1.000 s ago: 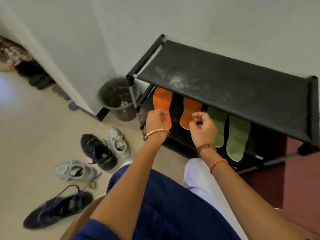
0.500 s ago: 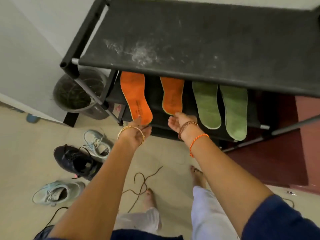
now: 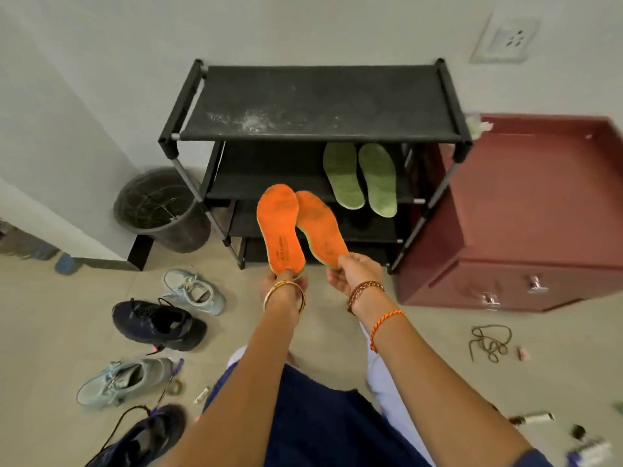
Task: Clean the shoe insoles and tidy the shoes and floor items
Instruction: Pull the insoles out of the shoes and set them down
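Observation:
My left hand [image 3: 282, 285] grips the heel of one orange insole [image 3: 279, 224], held up in front of the black shoe rack [image 3: 317, 102]. My right hand [image 3: 350, 273] grips the heel of the other orange insole [image 3: 320, 227], which leans against the first at the toe. Two green insoles [image 3: 360, 178] lie side by side on a middle shelf of the rack. On the floor to the left sit two light blue sneakers [image 3: 195, 291] [image 3: 124, 382] and two dark sneakers [image 3: 158, 323] [image 3: 141, 439].
A dark waste bin [image 3: 161, 208] stands left of the rack, a maroon cabinet [image 3: 526, 214] right of it. A loose dark shoelace [image 3: 488, 342] and small scattered items lie on the floor at right. A wall corner juts in at left.
Both orange insoles have come off the shelf and are now held up in my hands. The view has pulled back from the rack, showing the cabinet and more floor.

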